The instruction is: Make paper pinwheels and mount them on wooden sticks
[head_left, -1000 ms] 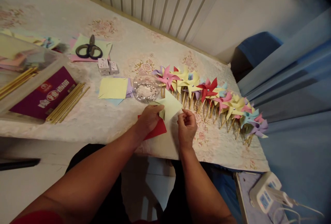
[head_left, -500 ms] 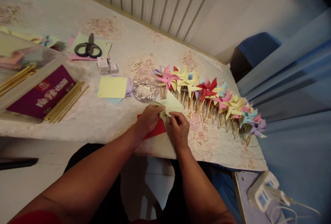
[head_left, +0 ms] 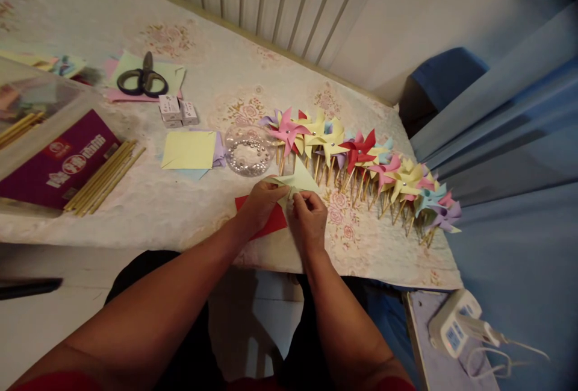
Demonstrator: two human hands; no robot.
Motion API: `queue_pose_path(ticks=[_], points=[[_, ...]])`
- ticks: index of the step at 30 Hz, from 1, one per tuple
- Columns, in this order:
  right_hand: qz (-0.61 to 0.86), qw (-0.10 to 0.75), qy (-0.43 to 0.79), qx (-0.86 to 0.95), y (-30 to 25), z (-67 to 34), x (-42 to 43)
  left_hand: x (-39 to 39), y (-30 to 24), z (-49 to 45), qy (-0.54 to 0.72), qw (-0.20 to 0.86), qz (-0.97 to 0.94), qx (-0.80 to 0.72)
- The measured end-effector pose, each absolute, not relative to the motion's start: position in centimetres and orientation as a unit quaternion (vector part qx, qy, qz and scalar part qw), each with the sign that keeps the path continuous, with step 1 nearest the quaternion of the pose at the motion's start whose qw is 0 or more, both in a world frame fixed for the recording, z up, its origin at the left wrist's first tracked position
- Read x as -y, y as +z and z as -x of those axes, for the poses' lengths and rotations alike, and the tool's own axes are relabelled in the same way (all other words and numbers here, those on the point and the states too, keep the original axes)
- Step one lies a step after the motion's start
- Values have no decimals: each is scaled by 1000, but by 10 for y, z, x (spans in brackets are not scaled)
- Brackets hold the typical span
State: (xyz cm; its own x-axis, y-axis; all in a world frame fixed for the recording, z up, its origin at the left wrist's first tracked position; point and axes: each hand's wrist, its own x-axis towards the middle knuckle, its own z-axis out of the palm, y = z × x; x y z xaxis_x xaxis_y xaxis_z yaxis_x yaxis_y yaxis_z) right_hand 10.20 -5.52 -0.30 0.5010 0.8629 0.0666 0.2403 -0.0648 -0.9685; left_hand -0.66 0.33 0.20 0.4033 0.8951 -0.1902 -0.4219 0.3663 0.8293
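Between my two hands is a pale green paper pinwheel [head_left: 303,178], its blades partly folded toward the middle. My left hand [head_left: 265,203] pinches its left side. With thumb and fingertips closed at its centre, my right hand [head_left: 309,215] grips the paper's lower edge; whether a pin is between those fingers is too small to tell. Under my hands lies a red paper sheet [head_left: 271,222], partly covered. Just beyond them sits a clear round dish [head_left: 249,155] of small shiny pins. A row of finished pinwheels [head_left: 359,151] on sticks stretches away to the right.
Left of the dish are stacked paper squares [head_left: 188,150], small boxes [head_left: 170,109] and scissors [head_left: 143,81] on more paper. Wooden sticks [head_left: 102,179] lean by a clear plastic bin [head_left: 97,93] at the far left. A power strip [head_left: 454,322] stands at lower right.
My right fingers have come closer to the pinwheel's centre, and the lower blade is now drawn in under them. The whole view has shifted slightly.
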Motion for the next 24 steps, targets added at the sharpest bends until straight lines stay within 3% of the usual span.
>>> queue_pose_path(ticks=[24], points=[[691,551,266,384,2,-102,52,1,1,6,425,702,-451,-350]])
